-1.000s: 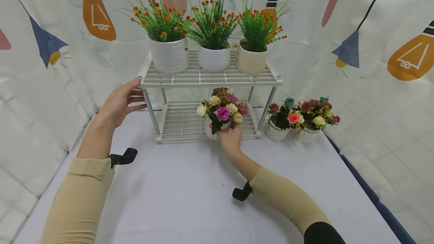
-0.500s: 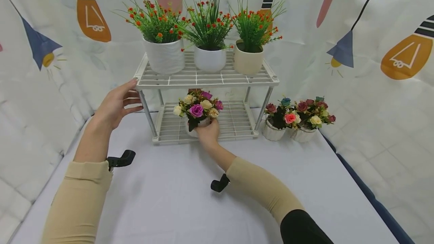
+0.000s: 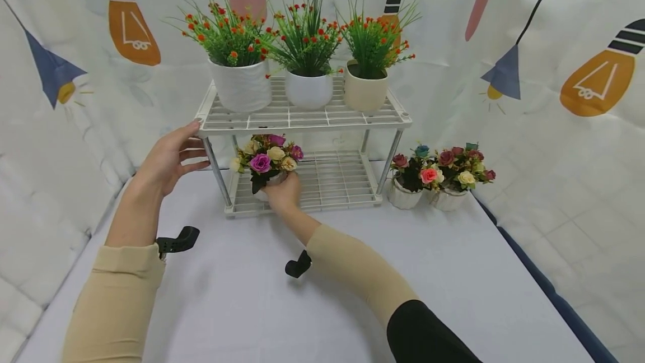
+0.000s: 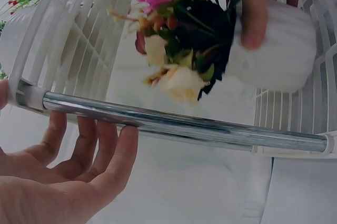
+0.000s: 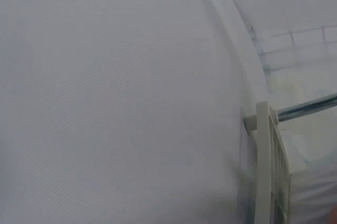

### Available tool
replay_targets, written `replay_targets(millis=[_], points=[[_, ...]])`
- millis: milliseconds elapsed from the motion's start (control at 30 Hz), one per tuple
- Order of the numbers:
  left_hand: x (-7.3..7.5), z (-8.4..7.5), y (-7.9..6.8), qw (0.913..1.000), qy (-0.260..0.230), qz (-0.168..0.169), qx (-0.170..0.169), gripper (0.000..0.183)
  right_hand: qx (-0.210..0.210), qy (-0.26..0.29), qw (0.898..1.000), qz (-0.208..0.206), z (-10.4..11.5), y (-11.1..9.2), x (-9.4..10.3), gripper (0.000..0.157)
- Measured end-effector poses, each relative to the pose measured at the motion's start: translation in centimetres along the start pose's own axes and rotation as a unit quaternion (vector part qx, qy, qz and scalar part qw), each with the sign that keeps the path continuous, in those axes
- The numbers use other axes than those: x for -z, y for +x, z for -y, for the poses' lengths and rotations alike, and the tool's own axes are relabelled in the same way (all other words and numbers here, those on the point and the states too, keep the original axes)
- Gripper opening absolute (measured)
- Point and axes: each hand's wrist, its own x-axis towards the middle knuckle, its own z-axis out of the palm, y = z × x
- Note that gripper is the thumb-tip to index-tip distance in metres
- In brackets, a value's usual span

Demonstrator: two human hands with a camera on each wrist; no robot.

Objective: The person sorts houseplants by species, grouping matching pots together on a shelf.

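Note:
My right hand [image 3: 284, 190] grips the white pot of a bouquet of artificial roses [image 3: 267, 161], purple and cream, over the left part of the lower shelf. The left wrist view shows those fingers on the white pot [image 4: 281, 50], which is turned sideways there by the camera. My left hand [image 3: 173, 156] touches the left end of the white two-tier rack [image 3: 307, 126], fingers loosely bent at the top shelf's corner and the metal post [image 4: 184, 124]. In the right wrist view, mainly the tablecloth [image 5: 116, 97] and a rack end [image 5: 266, 166] show.
Three white or cream pots of grass with orange-red flowers, such as the middle pot [image 3: 308, 89], stand on the top shelf. Two small rose pots, including the left one [image 3: 405, 195], stand on the table right of the rack. A patterned curtain [image 3: 443, 71] hangs behind.
My right hand has moved the pot of roses leftward along the lower shelf, from its middle to near the left post. The left hand stays at the rack's corner; the head view has shifted slightly.

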Motion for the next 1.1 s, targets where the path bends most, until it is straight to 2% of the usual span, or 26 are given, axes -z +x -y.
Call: replay_targets(millis=[200,333,500,600,700,933,1100], points=[[0.2,0.3,0.0,0.9999,-0.002,-0.002,0.014,0.055,-0.011,-0.005,1.000,0.018,0.1,-0.2,-2.0,0.068],[0.2,0.4,0.0,0.9998,-0.005,-0.006,0.018,0.054,-0.022,-0.036,0.999,0.021,-0.2,-0.3,-3.0,0.065],[0.2,0.4,0.0,0.9998,-0.006,-0.007,0.017,0.052,0.007,-0.039,0.999,0.031,-0.8,-0.1,-3.5,0.073],[0.2,0.3,0.0,0.9998,-0.002,-0.005,0.018,0.053,0.022,-0.049,0.998,0.045,-1.0,0.0,-3.3,0.080],[0.2,0.2,0.1,0.9998,-0.005,-0.001,0.019,0.055,0.015,-0.060,0.996,0.065,-1.0,0.0,-2.9,0.085],[0.2,-0.1,0.1,0.9998,-0.011,-0.003,0.019,0.055,-0.069,-0.057,0.991,0.103,-0.3,-0.7,-1.3,0.082],[0.1,-0.3,0.2,0.9996,-0.018,-0.002,0.022,0.055,-0.087,-0.066,0.984,0.138,0.2,-0.8,0.8,0.087]])
